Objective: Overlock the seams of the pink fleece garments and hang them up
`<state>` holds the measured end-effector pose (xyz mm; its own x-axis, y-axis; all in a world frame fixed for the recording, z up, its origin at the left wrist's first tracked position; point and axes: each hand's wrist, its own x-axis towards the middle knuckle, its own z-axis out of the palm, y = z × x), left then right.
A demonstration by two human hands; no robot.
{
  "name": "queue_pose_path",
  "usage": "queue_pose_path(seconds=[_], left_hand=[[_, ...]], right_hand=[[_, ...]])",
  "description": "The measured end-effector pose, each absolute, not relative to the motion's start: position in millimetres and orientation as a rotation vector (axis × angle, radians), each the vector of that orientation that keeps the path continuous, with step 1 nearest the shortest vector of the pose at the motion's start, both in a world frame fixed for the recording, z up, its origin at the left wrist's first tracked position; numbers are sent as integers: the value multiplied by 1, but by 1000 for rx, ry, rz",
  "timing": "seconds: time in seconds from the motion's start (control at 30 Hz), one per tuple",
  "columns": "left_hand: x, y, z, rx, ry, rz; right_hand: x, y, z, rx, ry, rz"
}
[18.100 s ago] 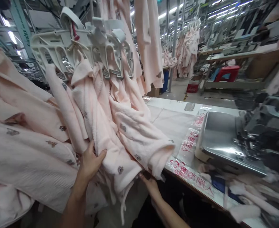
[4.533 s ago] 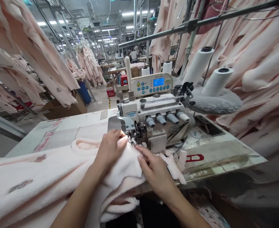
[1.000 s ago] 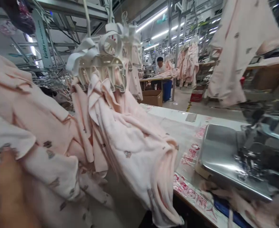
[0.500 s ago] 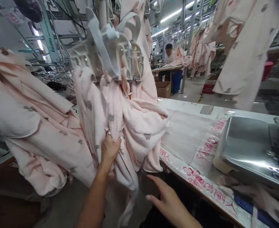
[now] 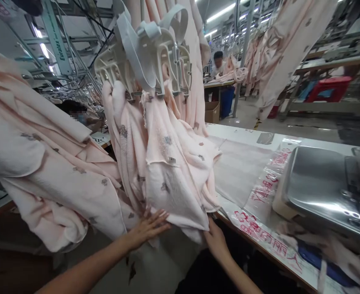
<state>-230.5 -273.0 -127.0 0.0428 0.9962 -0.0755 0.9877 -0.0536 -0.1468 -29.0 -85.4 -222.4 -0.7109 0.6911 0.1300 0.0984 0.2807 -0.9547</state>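
Several pale pink fleece garment pieces with small printed motifs hang from a cluster of cream plastic clips (image 5: 163, 61). In front hangs a wide pink fabric panel (image 5: 173, 188) with a small dark tag and a seam across it. My right hand (image 5: 216, 239) pinches the panel's lower right corner, beside the table edge. My left hand (image 5: 150, 226) lies with fingers spread against the lower left edge of the hanging cloth. A light grey strap (image 5: 139, 53) loops over the clips.
More pink garments (image 5: 75, 179) hang close on the left. To the right, a white table (image 5: 225, 130) carries plastic film with red lettering (image 5: 262, 234) and a shiny metal machine (image 5: 323, 175). One co-worker (image 5: 218, 61) sits behind; another person's head (image 5: 72, 108) shows left.
My left hand has let go of the bunched cloth and moved down, its fingers spreading. My right hand has risen and taken the panel's corner. The front panel now hangs spread wider.
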Motion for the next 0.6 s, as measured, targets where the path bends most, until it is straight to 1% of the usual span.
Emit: queue_pose_path(seconds=[0.07, 0.13, 0.23, 0.33, 0.4, 0.43, 0.47, 0.53, 0.6], left_hand=[[-250, -266, -141, -2154, -2164, 249], [-262, -248, -145, -2131, -2160, 244], [-259, -225, -142, -2156, -2073, 207], [-231, -222, -129, -2253, -1899, 143], [-204, -224, -107, -2310, -1703, 2], [-189, -222, -90, -2294, -1543, -173], [-174, -217, -70, -2238, -1440, -349], [-146, -198, -22, -2280, -1365, -582], [-123, -170, 28, -2293, -1386, -727]], right_hand=[[-33, -90, -222, -717, -2010, 1452], [-37, -93, -222, -740, -2005, 1446], [-34, -91, -223, -777, -2015, 1429], [-13, -89, -225, -820, -2035, 1392], [8, -94, -224, -830, -2048, 1355], [18, -99, -222, -785, -2070, 1350], [27, -105, -218, -697, -2105, 1358], [39, -118, -205, -458, -2192, 1410], [46, -128, -187, -294, -2236, 1455]])
